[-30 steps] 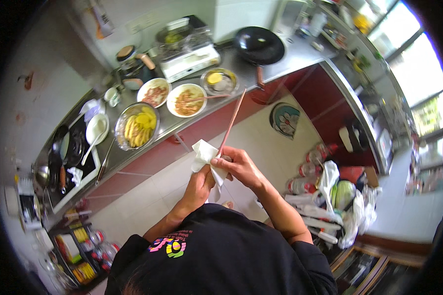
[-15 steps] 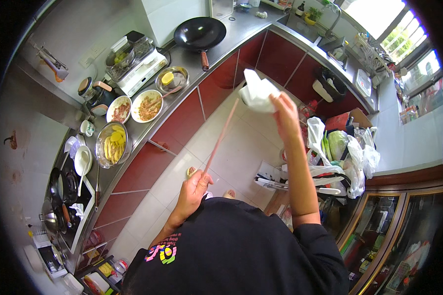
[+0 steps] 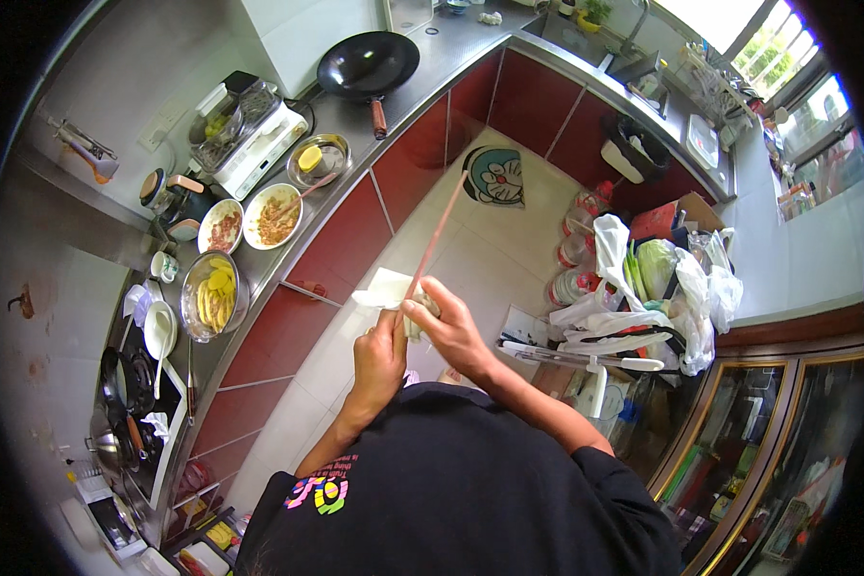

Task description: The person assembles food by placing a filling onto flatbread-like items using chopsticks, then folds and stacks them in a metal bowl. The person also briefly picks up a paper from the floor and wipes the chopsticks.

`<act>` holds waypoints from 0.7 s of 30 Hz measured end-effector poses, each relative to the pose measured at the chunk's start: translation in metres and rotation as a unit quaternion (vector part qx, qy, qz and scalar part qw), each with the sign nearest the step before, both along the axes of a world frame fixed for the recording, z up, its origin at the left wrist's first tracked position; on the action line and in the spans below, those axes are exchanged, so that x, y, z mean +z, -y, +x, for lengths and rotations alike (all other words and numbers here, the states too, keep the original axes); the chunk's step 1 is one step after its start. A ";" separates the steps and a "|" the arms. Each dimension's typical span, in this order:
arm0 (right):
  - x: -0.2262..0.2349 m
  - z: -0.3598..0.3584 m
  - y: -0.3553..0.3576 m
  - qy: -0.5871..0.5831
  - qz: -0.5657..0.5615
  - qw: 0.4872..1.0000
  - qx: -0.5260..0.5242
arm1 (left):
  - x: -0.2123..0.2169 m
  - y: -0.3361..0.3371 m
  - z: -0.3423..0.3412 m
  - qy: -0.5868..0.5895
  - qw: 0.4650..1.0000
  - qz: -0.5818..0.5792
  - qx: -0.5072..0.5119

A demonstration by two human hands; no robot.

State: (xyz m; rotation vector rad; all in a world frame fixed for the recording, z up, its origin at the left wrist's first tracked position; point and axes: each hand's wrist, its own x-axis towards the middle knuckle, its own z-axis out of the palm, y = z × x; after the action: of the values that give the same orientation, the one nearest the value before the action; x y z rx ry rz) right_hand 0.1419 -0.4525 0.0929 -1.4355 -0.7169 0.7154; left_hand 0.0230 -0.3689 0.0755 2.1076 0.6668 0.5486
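Note:
My left hand [image 3: 381, 363] is closed round the lower end of a long reddish-brown chopstick [image 3: 441, 233] that points up and away from me. Whether it is one chopstick or a pair held together, I cannot tell. Against the stick, just above my left hand, my right hand [image 3: 454, 334] presses a crumpled white paper towel [image 3: 386, 288]. The towel wraps partly round the chopstick and its loose flap sticks out to the left. Both hands are held in front of my chest, over the floor.
Left along the counter stand a bowl of sliced potatoes [image 3: 232, 319], two white bowls of food [image 3: 257, 230], a steel bowl [image 3: 344, 150] and a black wok [image 3: 368, 63]. A stove [image 3: 170, 411] is at far left. Vegetables and plastic bags [image 3: 680, 298] are piled right; a mat [image 3: 497, 197] lies ahead.
My right hand has come down and left with the paper towel, from out over the floor onto the chopstick. My left hand still grips the chopstick. The view has shifted slightly.

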 end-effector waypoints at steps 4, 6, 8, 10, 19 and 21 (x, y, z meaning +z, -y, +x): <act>-0.004 0.019 0.001 -0.030 0.020 0.999 0.004 | 0.002 0.001 0.003 0.000 1.000 -0.002 -0.015; -0.002 0.038 -0.002 -0.158 0.070 0.985 0.019 | 0.007 -0.001 -0.001 -0.027 0.999 -0.016 -0.022; 0.005 0.074 -0.008 -0.211 0.089 0.973 0.020 | 0.008 0.000 -0.002 -0.017 0.999 -0.010 -0.030; 0.011 0.105 -0.009 -0.237 0.186 0.953 -0.010 | 0.009 0.003 -0.004 -0.004 0.999 -0.001 -0.035; -0.025 0.138 0.008 -0.666 0.385 0.637 -0.034 | 0.005 0.002 -0.006 -0.004 0.999 -0.008 -0.044; -0.026 0.116 0.010 -0.724 0.363 0.586 -0.036 | 0.003 0.000 -0.006 -0.010 0.999 0.006 -0.050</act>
State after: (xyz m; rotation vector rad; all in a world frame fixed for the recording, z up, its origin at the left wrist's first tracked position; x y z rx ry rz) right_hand 0.2578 -0.4627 0.0668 0.1660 0.3948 1.0613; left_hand 0.0172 -0.3692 0.0781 2.1463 0.5660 0.4779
